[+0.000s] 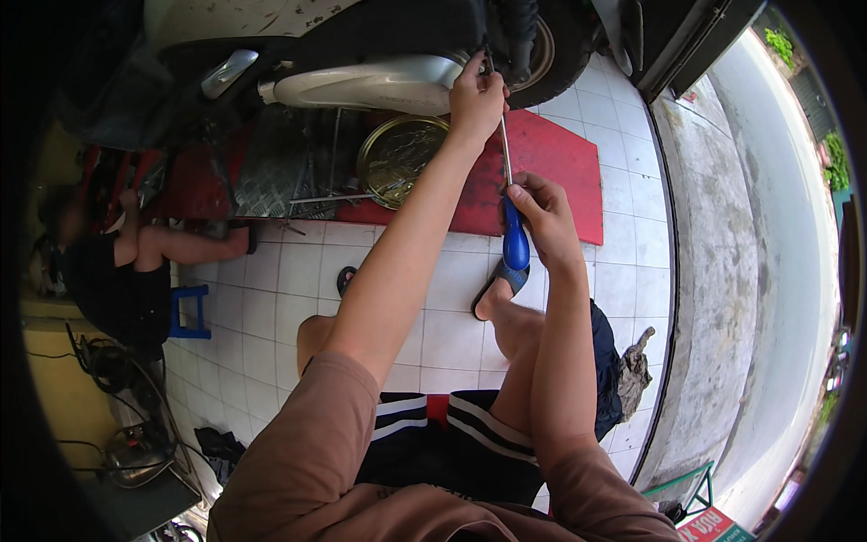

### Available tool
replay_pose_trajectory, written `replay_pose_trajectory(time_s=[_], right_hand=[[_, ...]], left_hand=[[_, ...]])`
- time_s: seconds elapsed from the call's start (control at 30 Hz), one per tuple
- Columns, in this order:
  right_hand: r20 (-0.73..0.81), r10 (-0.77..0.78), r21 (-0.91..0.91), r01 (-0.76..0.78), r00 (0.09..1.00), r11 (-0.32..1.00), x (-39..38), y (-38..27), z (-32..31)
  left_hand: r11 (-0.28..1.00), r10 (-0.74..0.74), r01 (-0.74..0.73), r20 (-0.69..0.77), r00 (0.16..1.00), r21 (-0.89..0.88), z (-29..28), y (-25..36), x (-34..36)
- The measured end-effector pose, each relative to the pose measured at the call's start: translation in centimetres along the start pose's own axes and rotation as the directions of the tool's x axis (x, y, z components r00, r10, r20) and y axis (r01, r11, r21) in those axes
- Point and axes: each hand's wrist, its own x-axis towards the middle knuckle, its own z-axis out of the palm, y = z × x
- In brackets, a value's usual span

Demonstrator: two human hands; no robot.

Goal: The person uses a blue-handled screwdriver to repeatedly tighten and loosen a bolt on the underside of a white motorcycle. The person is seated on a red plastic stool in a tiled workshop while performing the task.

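My left hand [476,104] is closed around the upper end of a long steel screwdriver shaft [506,143], at the underside of the scooter [321,27] beside its wheel [567,63]; where the tip sits is hidden by my fingers. My right hand [540,212] grips the shaft's lower end at the blue handle [515,237]. Left of my left hand are the scooter's silver exhaust cover [352,83] and a round metal tray [379,126] holding small metal items, on a red platform [560,181] with a dark treadplate section.
A co-worker [108,271] sits at the left near a blue stool [190,321], with a machine and hoses [126,447] behind. A long metal bar [327,198] lies by the tray. The tiled floor [422,289] meets a threshold and pavement [704,271] at the right. Dark cloth [610,388] lies beside my right leg.
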Motion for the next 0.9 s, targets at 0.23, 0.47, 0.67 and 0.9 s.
replay_pose_trajectory(time_s=[0.23, 0.47, 0.67, 0.9], right_hand=[[0.206, -0.052, 0.643, -0.095, 0.977, 0.76, 0.4, -0.1, 3.8], [0.3, -0.295, 0.893, -0.158, 0.907, 0.422, 1.7, 1.5, 6.3], [0.27, -0.357, 0.945, -0.175, 0.894, 0.275, 2.0, 0.8, 8.7], [0.344, -0.056, 0.827, -0.274, 0.937, 0.492, 1.3, -0.2, 6.8]], left_hand=[[0.974, -0.127, 0.124, -0.006, 0.992, -0.192, -2.8, 1.1, -4.6], [0.818, -0.463, 0.51, 0.219, 0.859, -0.268, -7.6, 3.9, -21.5], [0.345, -0.444, 0.565, 0.4, 0.802, -0.749, -5.6, 8.0, -23.1], [0.377, -0.562, 0.456, 0.193, 0.805, -0.806, -5.6, 8.1, -23.0]])
